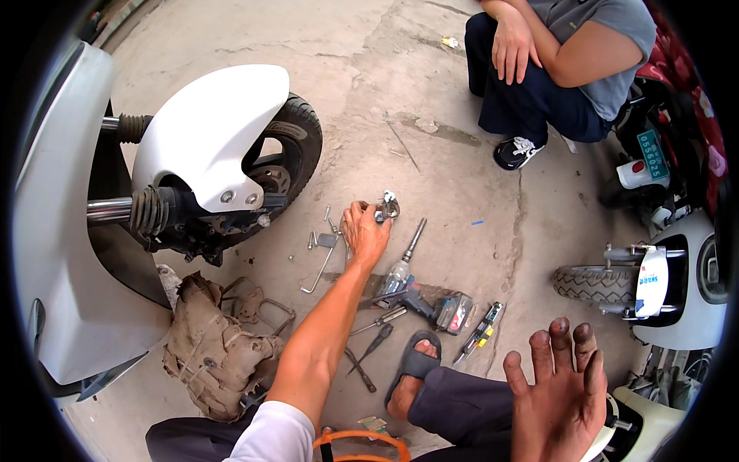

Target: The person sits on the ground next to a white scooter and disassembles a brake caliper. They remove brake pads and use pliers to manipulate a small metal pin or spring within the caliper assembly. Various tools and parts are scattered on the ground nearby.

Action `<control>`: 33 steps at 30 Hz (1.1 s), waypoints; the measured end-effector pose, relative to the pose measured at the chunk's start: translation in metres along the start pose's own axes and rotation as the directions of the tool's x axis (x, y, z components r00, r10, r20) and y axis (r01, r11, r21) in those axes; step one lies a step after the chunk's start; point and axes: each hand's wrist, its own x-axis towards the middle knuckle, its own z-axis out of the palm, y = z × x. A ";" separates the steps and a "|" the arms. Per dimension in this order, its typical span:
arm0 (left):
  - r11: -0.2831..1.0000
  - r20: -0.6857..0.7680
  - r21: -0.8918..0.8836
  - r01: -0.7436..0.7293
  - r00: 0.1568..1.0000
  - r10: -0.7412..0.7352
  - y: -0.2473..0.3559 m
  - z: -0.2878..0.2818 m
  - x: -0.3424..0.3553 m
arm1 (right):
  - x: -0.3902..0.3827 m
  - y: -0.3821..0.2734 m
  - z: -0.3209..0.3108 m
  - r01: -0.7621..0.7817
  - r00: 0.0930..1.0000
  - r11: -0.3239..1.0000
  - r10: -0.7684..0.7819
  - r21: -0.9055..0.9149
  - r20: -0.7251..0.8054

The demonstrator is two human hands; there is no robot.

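Head view: power drill (399,279) lies on ground (462,231). Left hand (368,231) grips small metal part (390,206), near drill's long tip. Right hand (558,389) empty, fingers spread, palm showing, right of drill, closer to camera. Loose bolts (312,240) left of drill. Screwdriver (382,334) on drill's near side. Big white wheel cover (208,123) farther left of drill. Other person (570,88) squats beyond drill, to right.

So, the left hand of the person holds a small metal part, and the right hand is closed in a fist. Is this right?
Not quite: the right hand is open, its palm facing the camera, as the head view shows. The left hand does hold a small metal part.
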 end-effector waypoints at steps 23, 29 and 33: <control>0.957 -0.084 0.041 0.289 0.955 -0.285 0.019 0.040 0.015 | 0.000 -0.006 0.000 -0.076 0.997 0.997 0.076 -0.016 0.033; 0.966 -0.096 -0.016 0.257 0.962 -0.257 0.016 0.040 0.012 | -0.005 -0.007 0.002 -0.084 0.995 0.996 0.085 -0.035 0.042; 0.991 -0.139 -0.065 0.117 0.982 -0.125 0.031 0.008 0.001 | -0.005 -0.006 0.003 -0.068 0.997 0.998 0.068 0.007 0.023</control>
